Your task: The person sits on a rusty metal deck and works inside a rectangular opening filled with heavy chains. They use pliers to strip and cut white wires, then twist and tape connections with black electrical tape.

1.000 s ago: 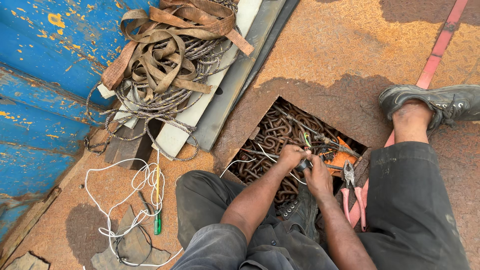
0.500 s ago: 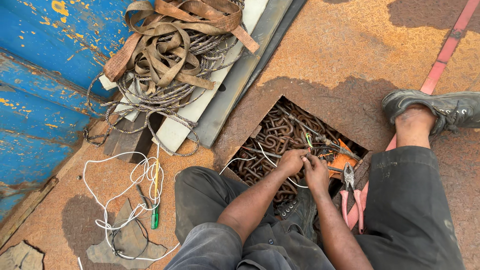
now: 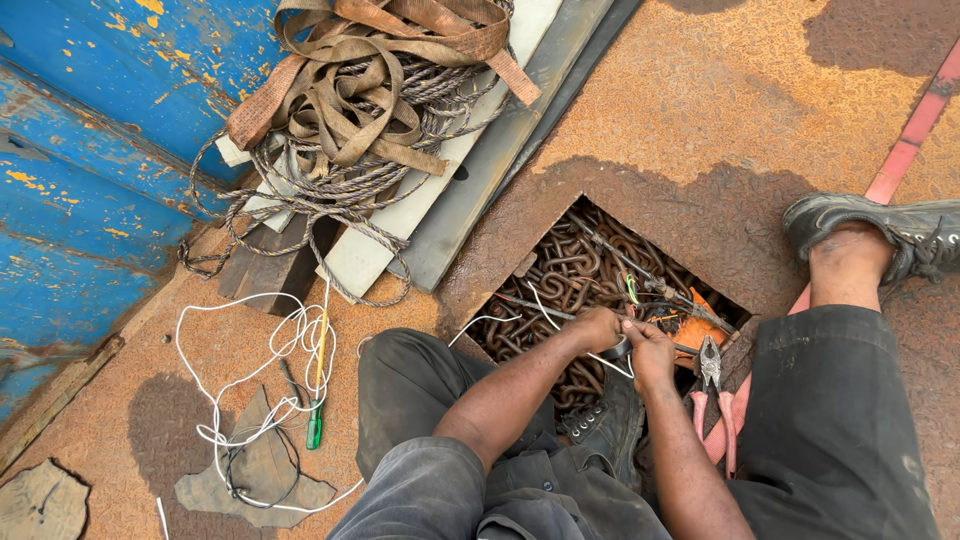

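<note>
I sit on a rusty metal deck over a square opening (image 3: pixel 560 215) filled with rusty chain (image 3: pixel 570 275). My left hand (image 3: pixel 598 328) and my right hand (image 3: pixel 650 352) meet above the opening, pinching a thin white wire (image 3: pixel 540 308) and a small dark roll, likely tape (image 3: pixel 620 348). Coloured wire ends (image 3: pixel 631 290) rise from a cable just beyond my fingers. Red-handled pliers (image 3: pixel 712 395) lie by my right knee. An orange object (image 3: pixel 700 325) lies in the opening under my right hand.
Brown straps (image 3: pixel 370 70) and grey rope (image 3: pixel 330 190) are piled on boards (image 3: pixel 470 150) beside a blue wall (image 3: pixel 90 130). Loose white wire (image 3: pixel 250 380) and a green-handled screwdriver (image 3: pixel 317 400) lie to my left. My shoe (image 3: pixel 880 225) rests near a red strip (image 3: pixel 910 135).
My hands stay together over the opening, working the wire with only small finger motion. The view has shifted slightly; nothing else has moved.
</note>
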